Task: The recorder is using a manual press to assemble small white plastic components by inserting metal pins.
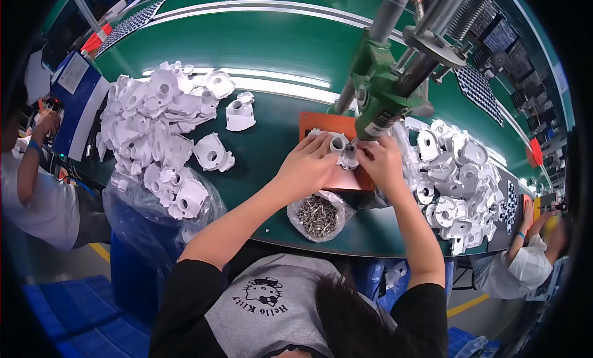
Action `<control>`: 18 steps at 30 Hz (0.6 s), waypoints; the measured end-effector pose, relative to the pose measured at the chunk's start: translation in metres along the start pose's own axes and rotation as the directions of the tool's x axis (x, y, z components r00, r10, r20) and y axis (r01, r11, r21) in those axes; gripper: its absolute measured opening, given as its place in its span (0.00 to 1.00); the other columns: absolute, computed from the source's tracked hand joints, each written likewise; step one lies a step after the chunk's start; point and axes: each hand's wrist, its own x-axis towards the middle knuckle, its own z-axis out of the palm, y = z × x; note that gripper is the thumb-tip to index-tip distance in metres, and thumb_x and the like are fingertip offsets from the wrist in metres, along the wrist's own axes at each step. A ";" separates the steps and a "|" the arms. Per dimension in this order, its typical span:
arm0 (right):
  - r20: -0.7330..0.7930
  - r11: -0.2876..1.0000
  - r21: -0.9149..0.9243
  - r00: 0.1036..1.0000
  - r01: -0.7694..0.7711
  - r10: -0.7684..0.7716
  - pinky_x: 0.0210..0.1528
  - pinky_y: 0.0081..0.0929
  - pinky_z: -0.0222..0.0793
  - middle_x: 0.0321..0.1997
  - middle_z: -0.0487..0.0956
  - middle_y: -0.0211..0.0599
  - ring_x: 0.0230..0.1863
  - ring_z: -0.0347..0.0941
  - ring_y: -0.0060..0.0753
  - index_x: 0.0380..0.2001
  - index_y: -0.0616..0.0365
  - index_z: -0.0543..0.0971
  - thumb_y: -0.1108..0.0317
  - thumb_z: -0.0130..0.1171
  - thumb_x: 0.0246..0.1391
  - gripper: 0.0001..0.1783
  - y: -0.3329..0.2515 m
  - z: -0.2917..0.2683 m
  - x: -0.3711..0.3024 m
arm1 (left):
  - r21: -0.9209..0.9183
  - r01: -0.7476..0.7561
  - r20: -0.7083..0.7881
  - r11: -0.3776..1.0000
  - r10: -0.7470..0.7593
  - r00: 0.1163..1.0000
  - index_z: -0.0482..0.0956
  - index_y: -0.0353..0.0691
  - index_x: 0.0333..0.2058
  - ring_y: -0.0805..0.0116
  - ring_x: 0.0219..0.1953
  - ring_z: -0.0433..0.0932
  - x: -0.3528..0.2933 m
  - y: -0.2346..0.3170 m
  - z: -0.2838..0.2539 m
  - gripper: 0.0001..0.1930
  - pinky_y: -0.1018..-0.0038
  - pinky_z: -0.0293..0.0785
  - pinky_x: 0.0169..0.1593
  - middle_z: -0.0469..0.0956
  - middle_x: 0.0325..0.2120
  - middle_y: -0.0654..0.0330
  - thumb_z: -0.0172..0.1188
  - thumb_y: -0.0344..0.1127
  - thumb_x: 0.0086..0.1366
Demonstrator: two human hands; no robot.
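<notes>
A white plastic housing [338,144] with a round collar lies on the orange base [317,121] of a green bench press [384,97], under its ram. My left hand [309,164] grips the housing from the left, its fingers laid along the edge. On the other side my right hand [384,163] has its fingertips pinched together at the housing, just below the ram. What those fingertips hold, if anything, is too small to make out. In front of the base sits a clear plastic bag of small metal pins [317,216], below my wrists.
Loose white housings [154,114] are heaped at the left, above a bagged blue bin [139,253]. Another heap of white parts [454,179] stands at the right. Co-workers sit at far left [40,197] and far right [525,259]. A green conveyor belt [259,40] runs behind.
</notes>
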 end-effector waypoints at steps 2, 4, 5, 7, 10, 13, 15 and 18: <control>-0.033 0.988 -0.077 0.990 0.133 -0.136 0.40 0.33 0.68 0.31 0.78 0.34 0.36 0.74 0.39 0.23 0.57 0.77 0.75 0.63 0.36 0.06 -0.009 0.001 0.001 | -0.026 -0.006 -0.014 1.000 0.006 1.000 0.71 0.35 0.29 0.48 0.54 0.70 0.002 0.000 0.000 0.06 0.57 0.64 0.59 0.74 0.46 0.43 0.57 0.31 0.56; -0.028 0.984 -0.041 0.984 0.172 -0.174 0.39 0.35 0.69 0.30 0.78 0.36 0.35 0.74 0.41 0.24 0.59 0.77 0.76 0.64 0.37 0.07 -0.007 0.005 -0.003 | -0.023 -0.017 -0.014 1.000 0.017 1.000 0.72 0.34 0.31 0.48 0.53 0.71 0.000 0.000 0.001 0.07 0.57 0.64 0.59 0.74 0.45 0.42 0.57 0.30 0.55; -0.026 0.978 -0.007 0.978 0.209 -0.209 0.39 0.37 0.70 0.30 0.79 0.38 0.35 0.74 0.44 0.24 0.61 0.77 0.77 0.64 0.37 0.08 -0.006 0.007 -0.005 | -0.021 -0.031 -0.014 0.999 0.031 0.999 0.73 0.34 0.33 0.48 0.52 0.72 -0.001 0.000 0.001 0.08 0.57 0.64 0.58 0.74 0.45 0.41 0.57 0.30 0.53; -0.046 0.978 0.012 0.977 0.208 -0.207 0.39 0.37 0.70 0.29 0.78 0.38 0.34 0.74 0.44 0.24 0.61 0.76 0.78 0.64 0.37 0.07 -0.007 0.010 -0.004 | -0.013 -0.018 -0.019 1.000 0.018 1.000 0.73 0.34 0.32 0.48 0.52 0.72 -0.003 0.000 0.000 0.08 0.57 0.64 0.58 0.74 0.45 0.41 0.57 0.30 0.53; -0.061 0.987 0.015 0.986 0.159 -0.158 0.38 0.36 0.70 0.28 0.79 0.39 0.34 0.74 0.44 0.23 0.61 0.75 0.79 0.63 0.38 0.06 -0.004 0.014 -0.006 | -0.011 0.005 -0.018 1.000 -0.006 1.000 0.72 0.34 0.30 0.48 0.53 0.71 -0.003 0.000 0.000 0.07 0.57 0.64 0.59 0.74 0.46 0.42 0.57 0.30 0.55; -0.073 0.992 -0.011 0.990 0.124 -0.125 0.37 0.37 0.70 0.27 0.78 0.39 0.32 0.73 0.45 0.21 0.61 0.74 0.78 0.62 0.37 0.06 -0.002 0.018 -0.007 | -0.030 0.012 -0.012 0.999 -0.012 1.000 0.71 0.34 0.29 0.49 0.54 0.70 -0.002 0.000 0.000 0.06 0.57 0.63 0.60 0.74 0.47 0.42 0.56 0.31 0.56; -0.089 0.991 -0.021 0.987 0.133 -0.134 0.36 0.37 0.69 0.25 0.77 0.39 0.30 0.72 0.45 0.21 0.60 0.73 0.77 0.62 0.36 0.07 -0.001 0.019 -0.005 | -0.044 0.009 -0.010 0.999 -0.010 1.000 0.71 0.34 0.29 0.48 0.54 0.70 -0.002 -0.001 0.000 0.06 0.57 0.63 0.60 0.74 0.47 0.42 0.56 0.31 0.56; 0.007 0.988 -0.006 0.988 0.152 -0.152 0.36 0.37 0.69 0.26 0.77 0.40 0.32 0.73 0.46 0.22 0.60 0.74 0.76 0.62 0.38 0.07 -0.003 0.013 -0.001 | -0.036 0.010 -0.003 0.999 -0.010 1.000 0.71 0.34 0.29 0.48 0.54 0.71 -0.002 -0.001 -0.001 0.06 0.57 0.63 0.59 0.74 0.47 0.42 0.57 0.30 0.56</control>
